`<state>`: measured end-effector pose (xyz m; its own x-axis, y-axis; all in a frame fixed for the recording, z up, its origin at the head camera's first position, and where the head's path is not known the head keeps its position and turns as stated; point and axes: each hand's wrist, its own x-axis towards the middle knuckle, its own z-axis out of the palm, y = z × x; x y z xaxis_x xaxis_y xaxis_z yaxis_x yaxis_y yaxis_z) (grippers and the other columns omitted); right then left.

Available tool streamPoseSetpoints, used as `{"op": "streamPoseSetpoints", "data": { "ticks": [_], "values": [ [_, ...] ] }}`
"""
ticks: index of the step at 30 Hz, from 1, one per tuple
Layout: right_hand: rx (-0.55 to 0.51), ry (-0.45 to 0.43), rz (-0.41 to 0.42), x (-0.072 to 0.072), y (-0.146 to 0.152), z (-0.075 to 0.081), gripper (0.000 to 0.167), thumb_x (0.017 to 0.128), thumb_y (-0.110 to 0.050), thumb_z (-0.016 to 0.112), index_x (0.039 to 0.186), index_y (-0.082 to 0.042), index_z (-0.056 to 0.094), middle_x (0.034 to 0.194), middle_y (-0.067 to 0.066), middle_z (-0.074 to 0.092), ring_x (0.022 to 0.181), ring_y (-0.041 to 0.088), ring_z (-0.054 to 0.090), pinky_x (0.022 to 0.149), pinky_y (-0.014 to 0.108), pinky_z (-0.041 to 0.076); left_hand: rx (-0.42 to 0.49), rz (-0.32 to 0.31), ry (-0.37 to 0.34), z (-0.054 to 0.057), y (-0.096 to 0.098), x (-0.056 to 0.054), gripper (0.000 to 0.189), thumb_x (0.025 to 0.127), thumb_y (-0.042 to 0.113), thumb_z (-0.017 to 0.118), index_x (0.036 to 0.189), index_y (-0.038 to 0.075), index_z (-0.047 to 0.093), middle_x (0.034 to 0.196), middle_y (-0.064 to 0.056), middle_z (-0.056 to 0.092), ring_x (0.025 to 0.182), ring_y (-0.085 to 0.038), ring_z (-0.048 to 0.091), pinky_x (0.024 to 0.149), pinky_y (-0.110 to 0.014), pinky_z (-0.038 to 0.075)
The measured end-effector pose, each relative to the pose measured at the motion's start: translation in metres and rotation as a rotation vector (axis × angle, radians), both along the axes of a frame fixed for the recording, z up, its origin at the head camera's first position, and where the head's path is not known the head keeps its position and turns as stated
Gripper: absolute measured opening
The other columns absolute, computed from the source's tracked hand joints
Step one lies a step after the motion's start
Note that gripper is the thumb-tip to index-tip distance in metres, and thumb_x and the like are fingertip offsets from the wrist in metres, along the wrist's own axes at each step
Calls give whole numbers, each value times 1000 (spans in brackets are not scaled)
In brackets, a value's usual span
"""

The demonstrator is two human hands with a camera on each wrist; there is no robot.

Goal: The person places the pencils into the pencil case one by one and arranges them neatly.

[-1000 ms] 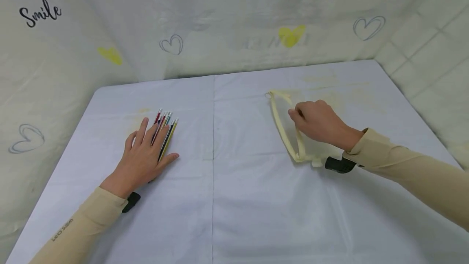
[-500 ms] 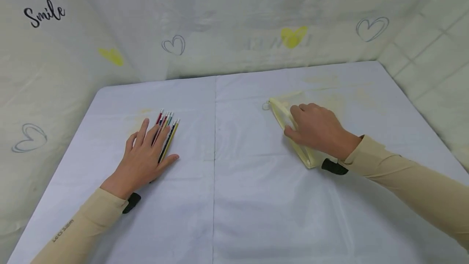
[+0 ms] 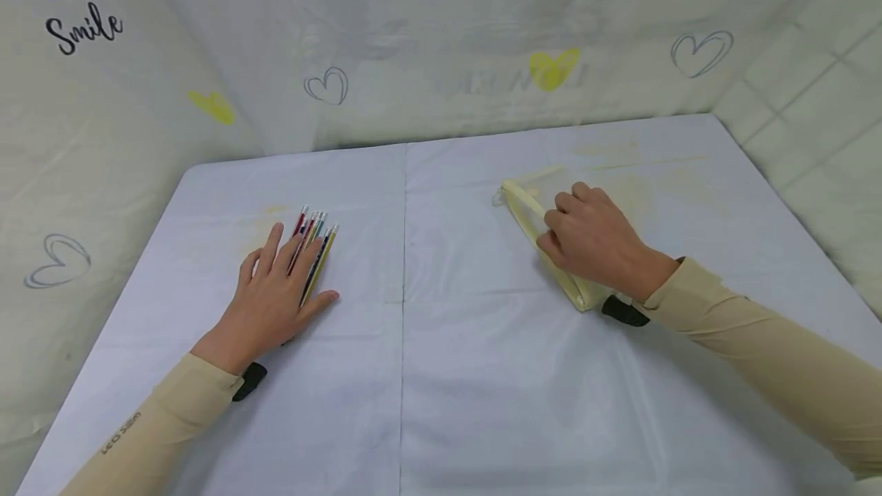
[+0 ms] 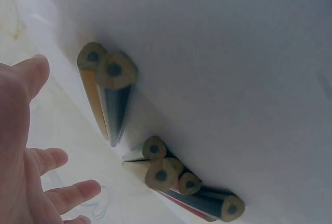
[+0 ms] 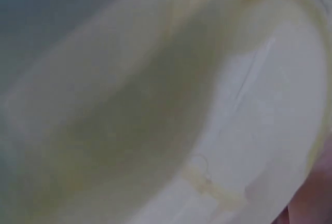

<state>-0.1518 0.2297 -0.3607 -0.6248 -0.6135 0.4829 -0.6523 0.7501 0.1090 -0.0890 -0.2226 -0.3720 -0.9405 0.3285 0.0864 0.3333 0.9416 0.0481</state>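
My left hand [image 3: 272, 308] lies with fingers spread over a bunch of pencils [image 3: 321, 259] on the left half of the table. Their white-tipped ends stick out beyond the fingers. In the left wrist view the flat, unsharpened ends of several pencils [image 4: 118, 102] face the camera, in two clusters. On the right, my right hand [image 3: 596, 239] grips the edge of a see-through pouch [image 3: 521, 209] with pale yellow trim and a small ring at its far corner. The pouch wall [image 5: 119, 99] fills the right wrist view, blurred, and its mouth gapes there. The fingertips are mostly hidden.
A white cloth with a centre crease covers the table [image 3: 448, 373]. Behind it hangs a pale curtain [image 3: 413, 44] printed with hearts and "Smile". Faint yellowish stains [image 3: 620, 151] mark the cloth at the back right.
My right hand has shifted its grip along the pouch, and the pouch's wide gap has narrowed, its near corner swinging slightly right. The left hand and the pencils stay put.
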Motion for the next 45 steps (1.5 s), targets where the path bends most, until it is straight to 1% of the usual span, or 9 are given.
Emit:
{"op": "streamPoseSetpoints", "data": {
  "ticks": [5, 17, 22, 26, 29, 33, 35, 39, 45],
  "values": [
    [-43, 46, -17, 1, -1, -2, 42, 87, -2, 47, 54, -15, 23, 61, -2, 16, 64, 16, 11, 60, 26, 8, -8, 4, -9, 0, 1, 0, 80, 97, 48, 67, 157, 6, 36, 157, -26, 40, 158, -48, 14, 117, -64, 27],
    [-111, 36, -60, 2, 1, -12, 41, 95, -7, 42, 57, -13, 28, 60, 3, 24, 60, 19, 17, 59, 28, 13, -11, -9, 8, -3, 3, 0, 79, 97, 48, 68, 157, 7, 37, 158, -24, 39, 158, -48, 15, 116, -64, 28],
    [-134, 80, -30, 1, 2, -11, 38, 92, -5, 38, 56, -12, 28, 57, 3, 24, 58, 17, 16, 58, 27, 13, -22, -7, -7, -3, 4, -1, 80, 97, 49, 67, 159, 9, 35, 161, -24, 36, 158, -48, 13, 117, -64, 27],
    [-124, 100, -16, 1, 3, -11, 32, 84, -4, 39, 56, -11, 27, 56, 2, 22, 60, 16, 12, 58, 27, 11, -30, -12, -5, -2, 6, -1, 81, 97, 48, 66, 160, 9, 34, 162, -24, 35, 158, -48, 12, 116, -63, 27],
    [-95, 38, -47, 1, 4, -11, 24, 75, -5, 45, 59, -11, 29, 59, 3, 24, 61, 17, 14, 58, 27, 12, -30, -18, 2, -2, 7, -2, 81, 97, 48, 67, 160, 9, 35, 162, -24, 35, 158, -48, 13, 116, -63, 28],
    [-54, -71, -101, 2, 3, -13, 23, 69, -4, 55, 65, -10, 33, 63, 4, 30, 61, 21, 22, 58, 27, 16, -33, -12, -18, -1, 8, -1, 81, 98, 49, 66, 161, 10, 33, 162, -24, 34, 159, -48, 12, 117, -64, 27],
    [-46, -88, -106, 3, 3, -13, 24, 70, -1, 56, 65, -10, 34, 64, 4, 31, 62, 21, 23, 58, 27, 17, -28, -5, -43, -1, 8, -1, 81, 99, 50, 64, 161, 12, 31, 162, -23, 33, 159, -48, 9, 118, -64, 25],
    [-59, -70, -97, 3, 4, -14, 25, 72, 2, 54, 64, -10, 33, 63, 4, 29, 61, 21, 22, 59, 27, 16, -19, 2, -78, 0, 8, -1, 81, 100, 50, 62, 163, 14, 27, 164, -22, 29, 160, -47, 6, 120, -64, 22],
    [-101, 8, -55, 1, 4, -14, 27, 74, 0, 46, 62, -12, 26, 63, 1, 21, 62, 18, 16, 58, 26, 12, -35, -7, -58, 1, 9, -1, 81, 99, 50, 63, 162, 12, 29, 162, -23, 31, 159, -48, 8, 119, -64, 24]
  ]
}}
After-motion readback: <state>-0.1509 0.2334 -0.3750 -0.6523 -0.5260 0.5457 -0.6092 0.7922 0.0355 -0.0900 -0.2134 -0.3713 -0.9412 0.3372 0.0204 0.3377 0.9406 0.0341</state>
